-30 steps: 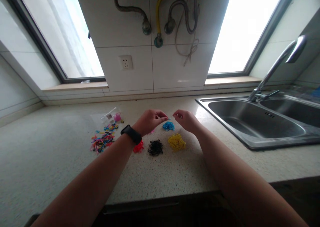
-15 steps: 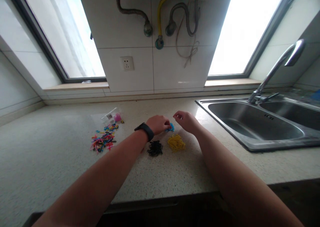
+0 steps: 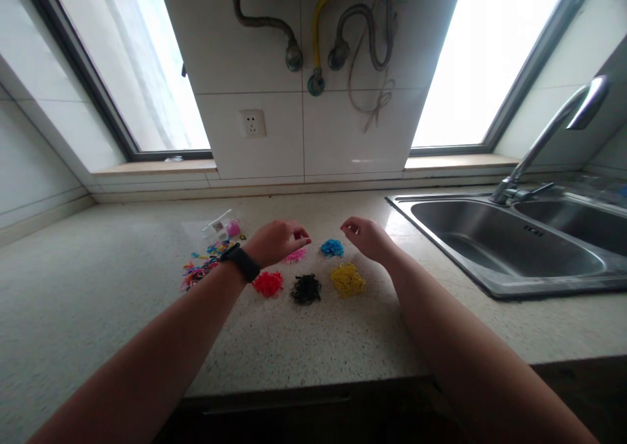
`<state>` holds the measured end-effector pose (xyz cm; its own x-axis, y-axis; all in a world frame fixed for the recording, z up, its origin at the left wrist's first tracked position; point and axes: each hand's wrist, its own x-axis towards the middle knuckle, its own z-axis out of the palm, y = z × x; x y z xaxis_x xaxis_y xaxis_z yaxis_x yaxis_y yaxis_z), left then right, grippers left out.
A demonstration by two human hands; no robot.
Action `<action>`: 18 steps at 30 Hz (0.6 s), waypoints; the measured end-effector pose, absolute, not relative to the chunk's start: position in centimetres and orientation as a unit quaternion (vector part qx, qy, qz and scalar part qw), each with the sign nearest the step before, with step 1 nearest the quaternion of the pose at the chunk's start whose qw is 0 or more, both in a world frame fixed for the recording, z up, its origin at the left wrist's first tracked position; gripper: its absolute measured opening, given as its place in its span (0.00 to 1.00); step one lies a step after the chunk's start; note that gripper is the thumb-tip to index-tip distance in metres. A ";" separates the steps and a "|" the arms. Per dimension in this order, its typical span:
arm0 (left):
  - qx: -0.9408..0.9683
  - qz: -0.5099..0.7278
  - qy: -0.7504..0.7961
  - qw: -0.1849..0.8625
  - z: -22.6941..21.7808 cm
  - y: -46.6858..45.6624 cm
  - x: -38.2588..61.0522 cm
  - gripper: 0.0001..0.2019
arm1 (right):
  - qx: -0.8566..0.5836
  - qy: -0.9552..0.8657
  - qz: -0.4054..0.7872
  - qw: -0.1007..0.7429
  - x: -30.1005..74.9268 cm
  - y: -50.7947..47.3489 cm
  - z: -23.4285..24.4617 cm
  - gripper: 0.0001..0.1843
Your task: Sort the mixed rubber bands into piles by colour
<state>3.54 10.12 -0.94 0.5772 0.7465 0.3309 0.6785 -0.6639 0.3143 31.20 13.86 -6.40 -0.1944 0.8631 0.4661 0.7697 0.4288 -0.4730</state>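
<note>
Both arms reach out long and almost straight over the bench [image 3: 343,339], and the two hands stay apart with a gap between them. The left hand [image 3: 277,241] has a black watch band [image 3: 240,262] on its wrist. It hovers low behind the black pile [image 3: 305,288] and to its left, palm down, with its fingers [image 3: 302,240] curled and pointing to the right. The fingertips are just above the pink pile [image 3: 295,255], which lies right behind the black pile. I cannot tell if the left hand holds anything. The right hand [image 3: 365,237] is lifted behind the black pile and to its right, wrist bent, its fingers [image 3: 347,225] curled in toward the thumb. They look pinched, but it is too small to tell if they grip something. The blue pile [image 3: 332,247] lies behind the black pile and a bit to the right, between the two hands. The red pile [image 3: 267,283] sits just left of the black pile and the yellow pile [image 3: 347,279] just right of it. A mixed pile [image 3: 198,273] of many colours lies well to the left of the black pile, and the sink [image 3: 494,248] is far to its right.
</note>
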 end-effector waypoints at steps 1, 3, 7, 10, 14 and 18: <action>0.880 0.236 0.405 0.073 -0.6 9.6 2.2 0.15 | -0.528 -0.772 0.068 0.346 31.1 13.8 -6.3 0.10; 0.853 0.288 0.428 0.083 -0.2 8.8 -0.7 0.16 | -0.522 -0.779 0.070 0.340 30.8 13.5 -6.2 0.10; 0.712 0.480 0.494 0.136 -0.7 7.5 -6.5 0.18 | -0.495 -0.794 0.074 0.345 30.2 12.9 -6.1 0.10; 0.626 0.569 0.513 0.144 -1.3 6.8 -9.8 0.18 | -0.460 -0.793 0.113 0.383 29.9 12.5 -6.0 0.11; 0.572 0.616 0.520 0.149 -1.3 6.3 -12.6 0.18 | -0.419 -0.753 0.190 0.471 29.8 12.0 -5.4 0.12; 0.564 0.621 0.520 0.159 -1.5 6.6 -13.7 0.21 | -0.402 -0.696 0.241 0.544 29.6 11.8 -4.7 0.12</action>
<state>-13.69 6.56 -1.46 -0.3123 0.7845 0.5357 0.3883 -0.4092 0.8257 29.64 11.76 -4.73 -0.0838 0.8221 0.5631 0.2972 0.5600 -0.7734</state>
